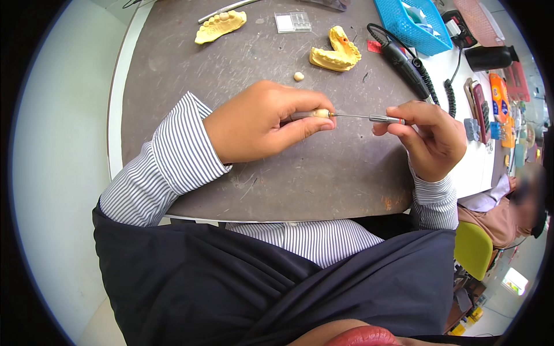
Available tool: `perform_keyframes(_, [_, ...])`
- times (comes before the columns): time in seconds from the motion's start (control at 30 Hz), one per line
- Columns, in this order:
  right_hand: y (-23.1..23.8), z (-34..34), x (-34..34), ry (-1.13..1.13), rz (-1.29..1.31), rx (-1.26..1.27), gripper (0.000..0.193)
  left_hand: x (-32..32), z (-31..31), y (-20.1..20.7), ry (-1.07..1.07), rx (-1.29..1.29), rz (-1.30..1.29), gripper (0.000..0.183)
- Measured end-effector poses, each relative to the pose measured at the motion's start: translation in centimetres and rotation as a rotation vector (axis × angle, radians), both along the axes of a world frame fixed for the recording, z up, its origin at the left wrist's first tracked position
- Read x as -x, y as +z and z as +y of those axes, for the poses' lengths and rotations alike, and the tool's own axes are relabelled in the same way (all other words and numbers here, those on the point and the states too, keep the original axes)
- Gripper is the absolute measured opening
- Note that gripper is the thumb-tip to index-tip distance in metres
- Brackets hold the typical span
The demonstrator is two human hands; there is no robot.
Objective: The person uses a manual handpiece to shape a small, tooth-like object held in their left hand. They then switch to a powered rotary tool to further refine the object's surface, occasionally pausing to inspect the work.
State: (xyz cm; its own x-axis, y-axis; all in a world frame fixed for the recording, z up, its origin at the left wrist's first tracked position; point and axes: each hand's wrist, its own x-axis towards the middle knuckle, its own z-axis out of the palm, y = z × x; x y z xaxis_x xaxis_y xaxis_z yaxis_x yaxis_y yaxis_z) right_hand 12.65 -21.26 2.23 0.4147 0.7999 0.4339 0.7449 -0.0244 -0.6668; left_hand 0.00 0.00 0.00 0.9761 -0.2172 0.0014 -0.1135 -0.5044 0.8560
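The work looks to be midway, at a fine fitting or loosening step. The left hand [265,124] pinches a small ivory piece [321,113] between thumb and forefinger, its narrow brass-coloured end facing right, while the right hand [430,135] grips a slim metal driver [385,119] in its fingertips. The driver's thin shaft reaches across to that brass end and seems to meet it (whether the tip is truly seated is too small to tell). So the piece and the tool are already picked up and lined up, held just above the grey bench [259,196]; whether anything is being turned in or out, one picture cannot settle. What appears left undone lies beyond the hands: a loose tooth-shaped crown [298,76] sits by itself on the bench, near a yellow horseshoe-shaped cast [334,57] with a reddish spot in its arch but not touching it. A second yellow cast [222,27], with paler teeth on it, lies well apart to the left, beside a small clear box [292,23]. Nothing shows the ivory piece joined to either cast, so I judge the job unfinished.
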Motion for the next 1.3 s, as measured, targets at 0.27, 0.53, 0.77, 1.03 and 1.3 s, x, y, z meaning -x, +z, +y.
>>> perform_keyframes(0.27, [-0.7, 0.2, 0.1, -0.043, -0.118, 0.001, 0.014, 0.3, -0.6, -0.1, 0.054, -0.145, -0.185, 0.019])
perform_keyframes(0.53, [-1.2, 1.4, 0.3, -0.084, 0.120, -0.140, 0.008, 0.2, -0.5, -0.1, 0.114, -0.121, -0.216, 0.018])
perform_keyframes(0.77, [-0.7, 0.8, -1.5, 0.117, -0.223, -0.109, 0.022, 0.1, 0.0, -0.2, 0.067, -0.071, -0.129, 0.018])
perform_keyframes(1.03, [-0.1, 0.8, -1.4, 0.233, -0.264, -0.151, 0.024, -0.1, 0.4, 0.4, -0.050, 0.210, 0.053, 0.018])
perform_keyframes(1.3, [0.0, 0.3, -0.7, 0.134, -0.165, -0.043, 0.019, -0.4, 0.2, 0.0, -0.028, 0.052, 0.014, 0.017])
